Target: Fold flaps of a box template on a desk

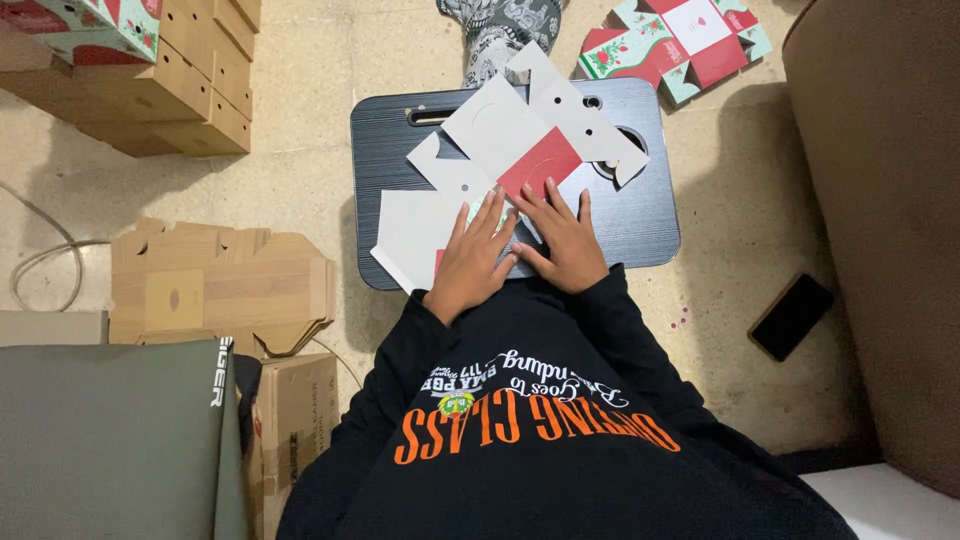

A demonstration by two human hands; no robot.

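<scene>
While both lie flat, left hand (470, 262) and right hand (566, 243) press the cardboard blank (500, 140), fingers spread.

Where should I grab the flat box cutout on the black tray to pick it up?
Probably the far flap of the flat box cutout, from the tray's far side: it sticks out past the edge, and both hands press the near end.

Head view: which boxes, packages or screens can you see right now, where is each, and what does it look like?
Flat box blank: on the black lap tray, grey-white with a red panel, under both hands, left hand and right hand.
Printed blank: floor, top right, red, green, white.
Printed box: top left corner, same colours.
Brown blanks: floor, left, stacked flat.
Phone: floor, right, dark screen.
</scene>
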